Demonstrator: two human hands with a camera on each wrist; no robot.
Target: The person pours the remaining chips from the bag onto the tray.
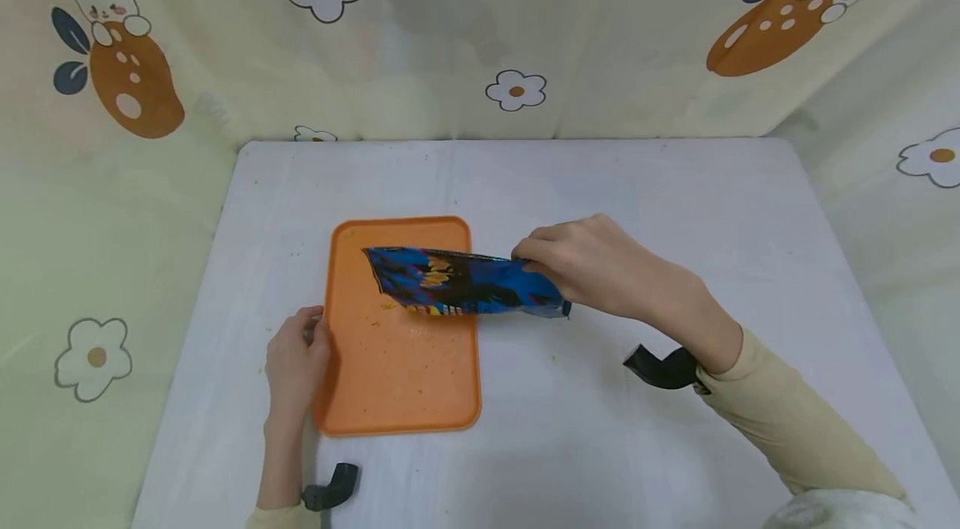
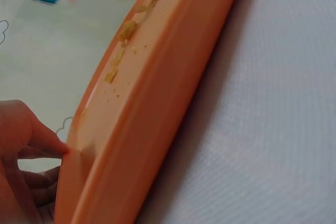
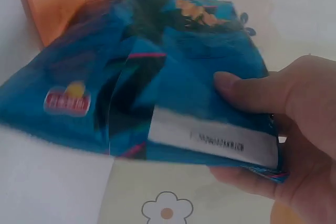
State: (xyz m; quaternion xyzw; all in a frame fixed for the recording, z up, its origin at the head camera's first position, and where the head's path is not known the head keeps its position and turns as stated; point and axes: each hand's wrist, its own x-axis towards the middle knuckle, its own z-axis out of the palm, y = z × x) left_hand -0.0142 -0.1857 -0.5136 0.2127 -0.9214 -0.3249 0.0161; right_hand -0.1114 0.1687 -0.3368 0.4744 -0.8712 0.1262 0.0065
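Holding the packet by one end only, your right hand may let its far end swing. In the head view, such a swing could drop crumbs past the tray onto the table, since the part nearer your right fingers lies beyond the tray's edge. The packet extends leftward from those fingers, its far end above the tray.

In the left wrist view, the fingers of your left hand are curled at the tray's rim and appear to pinch it. Excess pressure there could tip the tray and shift the crumbs lying ahead of those fingers. The packet is well apart, beyond them.

In the right wrist view, your thumb lies on the packet's face near a corner, other fingers behind, gripping it. Uneven pinching could let the film twist. The packet's bulk spreads away from your fingertips.
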